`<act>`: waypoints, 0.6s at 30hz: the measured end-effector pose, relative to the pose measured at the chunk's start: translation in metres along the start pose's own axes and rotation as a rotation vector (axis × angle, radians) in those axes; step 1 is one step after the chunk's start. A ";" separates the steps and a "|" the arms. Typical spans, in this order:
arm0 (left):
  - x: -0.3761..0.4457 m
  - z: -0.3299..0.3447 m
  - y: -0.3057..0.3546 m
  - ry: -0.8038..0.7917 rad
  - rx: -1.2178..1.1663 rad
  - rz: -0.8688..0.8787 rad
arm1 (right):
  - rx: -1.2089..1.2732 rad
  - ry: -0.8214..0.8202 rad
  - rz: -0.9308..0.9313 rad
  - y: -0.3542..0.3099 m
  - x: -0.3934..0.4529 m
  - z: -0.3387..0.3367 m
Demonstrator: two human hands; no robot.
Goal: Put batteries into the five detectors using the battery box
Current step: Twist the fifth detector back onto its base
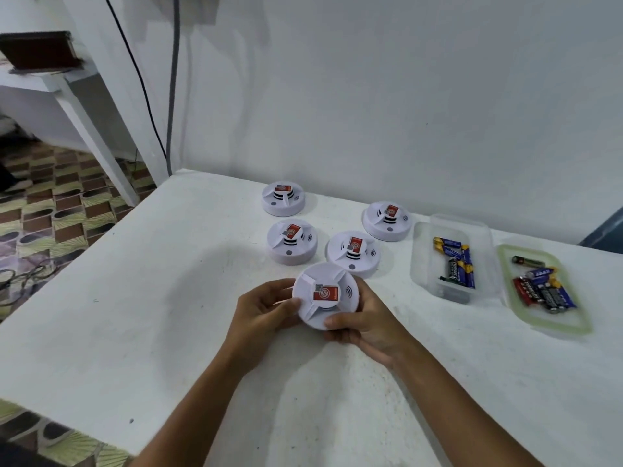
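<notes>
A round white detector (325, 294) with a red sticker is held just above the white table, face up. My left hand (266, 308) grips its left rim and my right hand (362, 323) grips its lower right rim. Several more white detectors sit behind it: one at the back (284, 198), one in the left middle (291, 242), one in the centre (353, 252) and one at the right (387, 220). A clear plastic battery box (453, 257) to the right holds several blue and black batteries (460, 262).
The box's lid (542, 288), green-rimmed, lies at the far right with more batteries (542, 289) on it. The white table (168, 315) meets a white wall behind. Its left edge drops to a patterned floor. Cables hang down the wall at the left.
</notes>
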State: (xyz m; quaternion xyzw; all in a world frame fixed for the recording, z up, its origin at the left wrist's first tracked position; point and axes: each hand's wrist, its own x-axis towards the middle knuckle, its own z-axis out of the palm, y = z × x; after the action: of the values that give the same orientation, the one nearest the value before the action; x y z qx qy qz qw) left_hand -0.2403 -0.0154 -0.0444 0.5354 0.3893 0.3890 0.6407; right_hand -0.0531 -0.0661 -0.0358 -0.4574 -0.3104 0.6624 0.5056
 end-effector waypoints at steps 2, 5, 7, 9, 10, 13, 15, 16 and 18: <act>0.000 -0.001 -0.002 0.006 0.005 0.013 | -0.022 0.021 -0.027 0.002 0.000 0.001; -0.001 -0.002 -0.002 -0.002 0.040 0.028 | -0.038 0.045 -0.055 0.004 0.000 0.002; -0.001 -0.001 0.000 -0.004 0.054 0.033 | -0.048 0.051 -0.067 0.006 0.000 0.002; -0.001 0.000 0.000 -0.005 0.053 0.035 | -0.048 0.051 -0.078 0.006 0.000 0.001; -0.001 0.000 0.000 -0.005 0.049 0.035 | -0.043 0.053 -0.082 0.006 -0.001 0.001; 0.000 -0.001 0.001 -0.006 0.058 0.039 | -0.030 0.053 -0.087 0.006 -0.001 0.001; -0.001 -0.001 0.001 -0.012 0.063 0.041 | -0.024 0.055 -0.080 0.006 -0.001 0.001; -0.001 0.000 0.001 -0.012 0.059 0.039 | -0.024 0.055 -0.077 0.006 -0.001 0.001; -0.002 0.000 0.000 -0.017 0.063 0.044 | -0.032 0.055 -0.073 0.007 -0.001 0.001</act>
State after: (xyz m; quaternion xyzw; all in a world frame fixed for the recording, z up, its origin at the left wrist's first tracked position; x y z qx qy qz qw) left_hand -0.2409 -0.0172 -0.0444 0.5669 0.3838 0.3860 0.6183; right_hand -0.0563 -0.0689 -0.0411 -0.4716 -0.3234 0.6256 0.5307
